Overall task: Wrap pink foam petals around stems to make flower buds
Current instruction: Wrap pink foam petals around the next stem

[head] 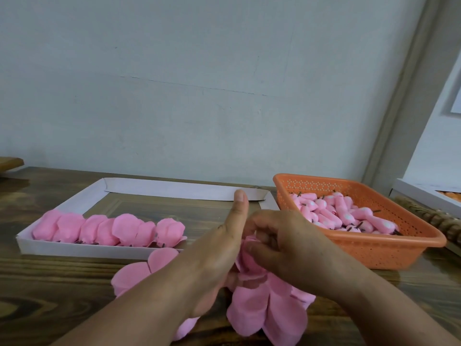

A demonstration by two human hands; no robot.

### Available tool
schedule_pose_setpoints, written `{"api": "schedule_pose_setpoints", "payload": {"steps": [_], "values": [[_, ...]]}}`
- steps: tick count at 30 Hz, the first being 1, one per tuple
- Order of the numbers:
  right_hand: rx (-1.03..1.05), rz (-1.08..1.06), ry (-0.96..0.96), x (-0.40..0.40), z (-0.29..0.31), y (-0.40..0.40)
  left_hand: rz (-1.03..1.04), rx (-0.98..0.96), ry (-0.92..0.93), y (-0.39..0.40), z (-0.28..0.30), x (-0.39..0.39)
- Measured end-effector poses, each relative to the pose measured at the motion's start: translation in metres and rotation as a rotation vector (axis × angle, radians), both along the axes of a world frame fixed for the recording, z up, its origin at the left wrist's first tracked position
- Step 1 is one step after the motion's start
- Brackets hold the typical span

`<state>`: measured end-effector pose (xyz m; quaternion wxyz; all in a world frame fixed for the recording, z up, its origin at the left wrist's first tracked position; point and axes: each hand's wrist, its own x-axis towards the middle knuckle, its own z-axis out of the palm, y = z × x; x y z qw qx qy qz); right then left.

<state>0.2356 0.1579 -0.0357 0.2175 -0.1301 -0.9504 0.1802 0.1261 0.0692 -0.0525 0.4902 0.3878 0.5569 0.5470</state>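
Pink foam petals [269, 305] held mid-air just above the table [62, 283], near its front edge, between both hands. Right hand [287, 243] fingers curled, pinching the upper petal edge. Left hand [219, 253] grips the cluster from the left, thumb straight up; stem not visible. White cardboard tray [74, 249] to the left holds a row of wrapped petals; orange basket [374, 248] to the right holds finished buds [344, 216]
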Motion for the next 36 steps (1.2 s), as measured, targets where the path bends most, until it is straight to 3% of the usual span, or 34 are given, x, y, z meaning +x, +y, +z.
{"api": "schedule_pose_setpoints", "payload": {"steps": [7,11,24,29,33,36], "values": [[-0.419,-0.125,0.173,0.0,0.0,0.015,0.082,-0.01,-0.153,0.001,0.003,-0.011],[-0.548,-0.172,0.237,0.0,-0.003,0.022,0.091,-0.025,-0.2,0.004,-0.002,-0.014],[-0.61,-0.12,0.218,0.0,-0.001,0.016,0.064,-0.025,-0.186,0.005,-0.009,-0.012],[-0.805,-0.033,0.152,0.01,0.007,0.022,0.06,-0.025,-0.191,0.005,-0.008,-0.013],[-0.647,0.047,0.055,0.016,0.01,0.026,0.04,-0.021,-0.185,0.005,-0.006,-0.015],[-0.686,0.084,0.084,0.016,0.011,0.027,0.005,-0.02,-0.183,0.003,-0.004,-0.015]]}}
